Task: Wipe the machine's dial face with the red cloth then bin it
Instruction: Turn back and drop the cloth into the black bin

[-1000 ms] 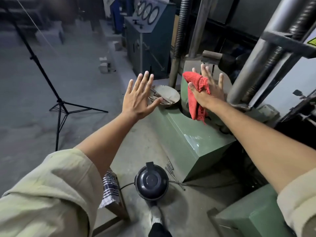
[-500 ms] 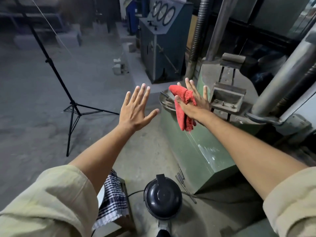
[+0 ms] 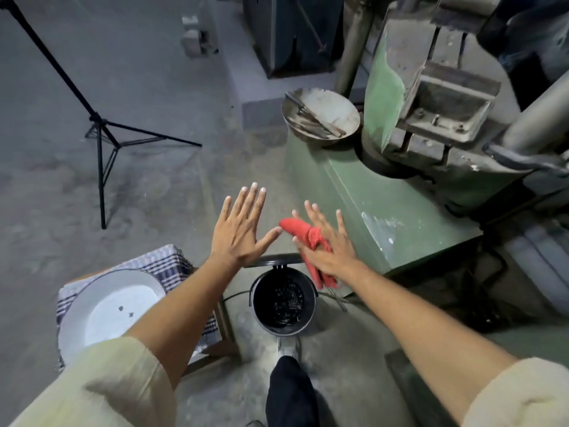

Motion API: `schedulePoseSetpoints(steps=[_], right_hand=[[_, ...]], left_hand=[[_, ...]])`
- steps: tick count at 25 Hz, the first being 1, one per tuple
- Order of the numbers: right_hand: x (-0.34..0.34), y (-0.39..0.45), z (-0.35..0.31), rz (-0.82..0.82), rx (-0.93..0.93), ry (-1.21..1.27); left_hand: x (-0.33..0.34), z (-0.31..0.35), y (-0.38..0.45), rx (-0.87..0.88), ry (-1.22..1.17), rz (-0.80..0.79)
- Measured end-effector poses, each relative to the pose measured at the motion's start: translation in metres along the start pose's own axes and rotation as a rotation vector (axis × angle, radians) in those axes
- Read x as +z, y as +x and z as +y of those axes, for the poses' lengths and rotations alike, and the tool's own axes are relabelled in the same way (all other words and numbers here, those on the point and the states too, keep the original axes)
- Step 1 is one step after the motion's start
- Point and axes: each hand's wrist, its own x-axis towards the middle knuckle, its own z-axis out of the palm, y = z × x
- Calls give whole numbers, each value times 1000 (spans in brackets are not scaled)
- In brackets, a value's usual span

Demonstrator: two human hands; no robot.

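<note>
The red cloth [image 3: 303, 234] is pinched between the thumb and palm of my right hand [image 3: 328, 245], whose fingers are spread; the cloth hangs down just above the right rim of the bin. The small black pedal bin [image 3: 283, 300] stands on the floor below my hands with its lid [image 3: 274, 261] raised, dark inside. My left hand [image 3: 241, 229] hovers flat and spread to the left of the cloth, holding nothing. My shoe [image 3: 288, 346] rests at the bin's near side. The machine's dial face is out of view.
The green machine base [image 3: 378, 208] fills the right side, with a metal bowl of tools [image 3: 320, 117] on its far corner. A white basin [image 3: 110, 306] lies on a checked cloth [image 3: 166, 260] over a stool at left. A black tripod [image 3: 100, 131] stands at far left.
My view has tipped down from the machines to the floor. Both hands came down and back; the cloth now hangs over the bin, whose lid has gone from closed to raised.
</note>
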Motion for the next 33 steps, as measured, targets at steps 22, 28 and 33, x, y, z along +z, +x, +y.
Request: schedulePoseSetpoints(steps=[22, 28, 33], right_hand=[[309, -9, 30, -252, -163, -484], [293, 39, 35, -83, -186, -523], [273, 60, 41, -83, -200, -499]], left_hand=[[210, -75, -106, -152, 49, -301], [228, -82, -108, -177, 51, -309], [232, -74, -98, -174, 46, -312]])
